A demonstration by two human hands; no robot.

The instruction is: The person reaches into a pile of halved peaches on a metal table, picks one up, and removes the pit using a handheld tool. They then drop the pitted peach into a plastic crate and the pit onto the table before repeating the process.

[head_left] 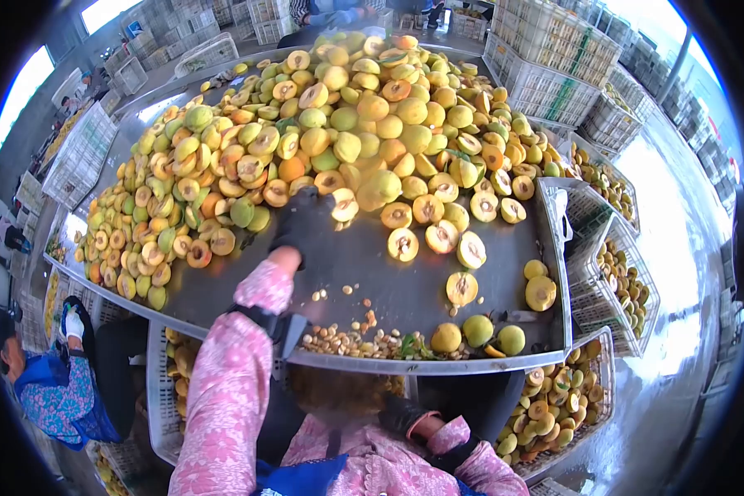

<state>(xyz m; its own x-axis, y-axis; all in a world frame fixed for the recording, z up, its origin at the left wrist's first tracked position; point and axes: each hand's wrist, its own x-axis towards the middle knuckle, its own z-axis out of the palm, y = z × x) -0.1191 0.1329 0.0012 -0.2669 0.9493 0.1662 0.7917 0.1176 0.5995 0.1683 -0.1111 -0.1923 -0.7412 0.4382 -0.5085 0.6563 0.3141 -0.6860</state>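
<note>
My left hand (302, 219), in a dark glove, reaches across the metal table to the near edge of a large pile of yellow peaches (372, 107). Its fingers are closed at the left edge of a peach half (344, 205), with the cut face upward. Other peach halves lie close by, some with pits in them. My right hand (401, 413), also dark-gloved, is low by my body below the table's front edge. Its fingers are mostly hidden, and whether it holds anything does not show.
Loose pits (347, 341) lie along the front rim of the metal table (438, 362), beside several whole peaches (478, 331). Crates of halves (554, 405) stand below and at the right. Stacked crates (554, 50) rise behind. A co-worker (66, 388) sits at the left.
</note>
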